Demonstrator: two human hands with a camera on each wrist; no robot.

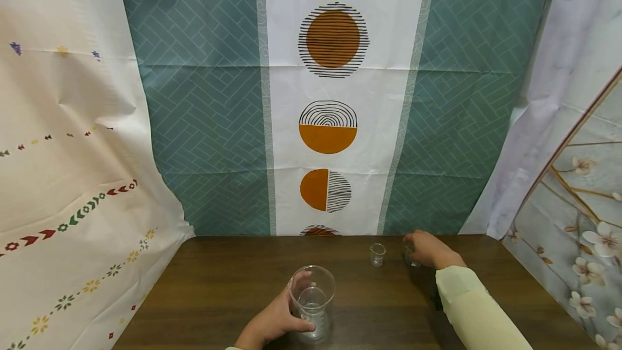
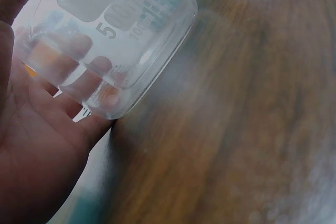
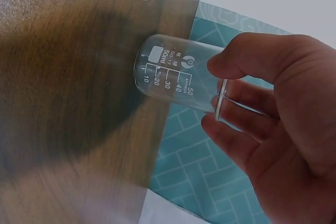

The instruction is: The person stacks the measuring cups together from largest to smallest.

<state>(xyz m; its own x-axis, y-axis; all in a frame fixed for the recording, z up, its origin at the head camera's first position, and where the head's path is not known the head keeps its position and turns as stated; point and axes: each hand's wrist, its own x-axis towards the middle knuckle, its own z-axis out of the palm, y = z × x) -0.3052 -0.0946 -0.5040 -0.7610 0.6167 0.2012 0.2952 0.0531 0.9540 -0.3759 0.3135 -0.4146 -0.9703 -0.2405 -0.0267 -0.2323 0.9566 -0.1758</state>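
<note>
My left hand (image 1: 284, 309) curls round the side of a large clear glass beaker (image 1: 324, 323), which stands upright on the table. A smaller rim (image 1: 313, 297) shows inside it, seemingly of a smaller beaker nested there. In the left wrist view, overlapping white markings show through the large beaker's wall (image 2: 113, 3). Toward the table's far right, my right hand (image 1: 427, 250) pinches a 50 ml beaker (image 3: 173, 72) by its rim, thumb on one side and fingers on the other. Its base is at the tabletop; contact is unclear. Left of it stands a tiny beaker (image 1: 377, 255).
The dark wooden table (image 1: 223, 285) ends at a green and white patterned curtain (image 1: 214, 123) behind. Cream cloth (image 1: 73, 150) hangs on the left, and a flowered panel (image 1: 578, 231) stands on the right. A dark strap (image 1: 436, 293) is at my right wrist.
</note>
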